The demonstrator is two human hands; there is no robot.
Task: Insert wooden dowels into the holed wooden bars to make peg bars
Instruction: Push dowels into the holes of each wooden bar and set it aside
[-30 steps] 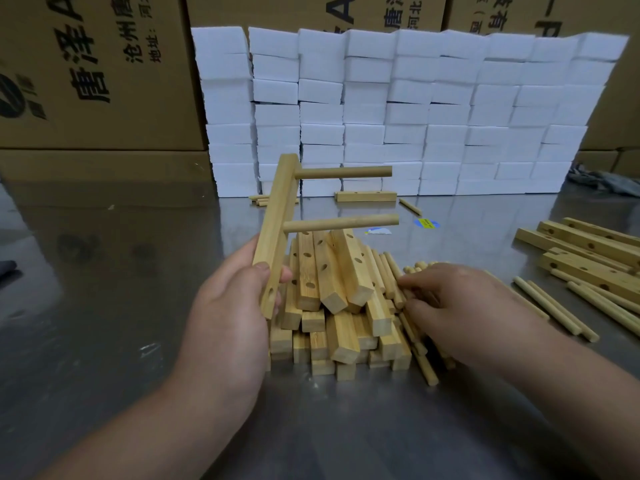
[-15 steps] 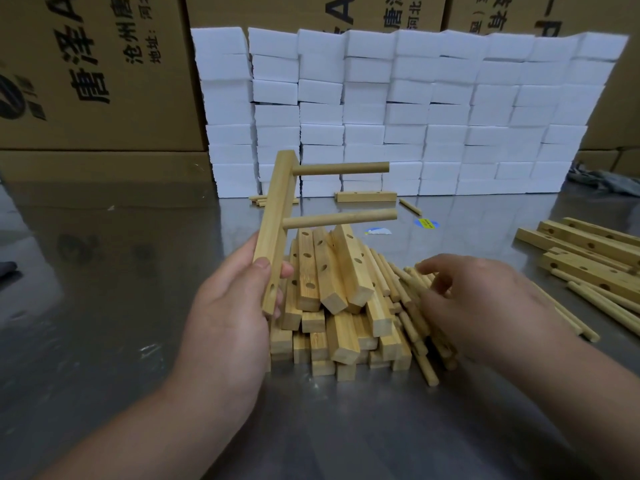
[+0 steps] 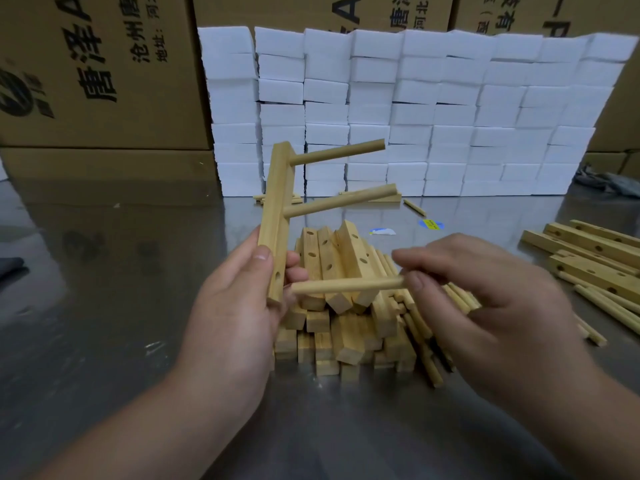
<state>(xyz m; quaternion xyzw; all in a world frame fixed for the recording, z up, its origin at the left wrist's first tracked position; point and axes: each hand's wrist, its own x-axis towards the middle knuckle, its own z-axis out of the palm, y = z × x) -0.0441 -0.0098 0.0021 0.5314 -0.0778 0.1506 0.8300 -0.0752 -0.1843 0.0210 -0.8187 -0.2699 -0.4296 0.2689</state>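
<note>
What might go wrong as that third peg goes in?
The dowel tip looks below the empty hole in the bar, so it may jam or go in crooked. The left hand curls its fingers beside that hole; they might get poked. The right hand pinches only the dowel's far end, so it may wobble.

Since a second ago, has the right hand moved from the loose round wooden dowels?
Yes. The right hand has lifted off the loose dowels, rising against the stacked holed wooden bars, and pinches one dowel across them.
</note>
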